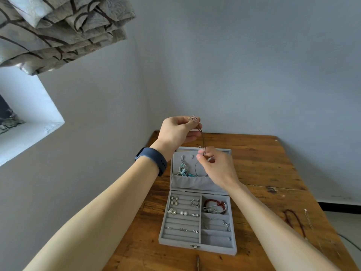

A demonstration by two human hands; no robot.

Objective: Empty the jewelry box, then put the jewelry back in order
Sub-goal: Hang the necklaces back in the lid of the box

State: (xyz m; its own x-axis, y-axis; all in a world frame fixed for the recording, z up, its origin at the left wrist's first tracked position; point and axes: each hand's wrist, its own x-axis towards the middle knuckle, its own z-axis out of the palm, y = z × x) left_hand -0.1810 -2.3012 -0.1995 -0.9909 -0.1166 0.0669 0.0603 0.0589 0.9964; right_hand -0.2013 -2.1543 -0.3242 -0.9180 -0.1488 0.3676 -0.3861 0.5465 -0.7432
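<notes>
Left hand: we see the left hand raised over the far end of the box, its thumb and fingers pinching a small pinkish pendant.
Right hand: the right hand sits lower, in front of the lid, thumb and forefinger pinching the cord while the other fingers curl loosely.
Cord necklace: the dark cord necklace runs down through the air from the pendant to the right hand. A dark loop shows against the lid below that hand; we cannot tell whether it is the same cord.
Jewelry box: the grey jewelry box lies open on the wooden table, near its middle.
Lid: the lid leans back toward the wall. Teal earrings hang in it above a fabric pocket.
Left half of base: we count several small earrings set in the padded rows, among them pearl studs.
Right half of base: a red bracelet lies in the far compartment, and a silver bangle in the one nearer us.
Table, right side: a dark red beaded strand and a thin pale chain lie well apart from the box.
Left wrist: we see a dark blue wristband.
Upper left: a patterned curtain hangs beside a window recess.
</notes>
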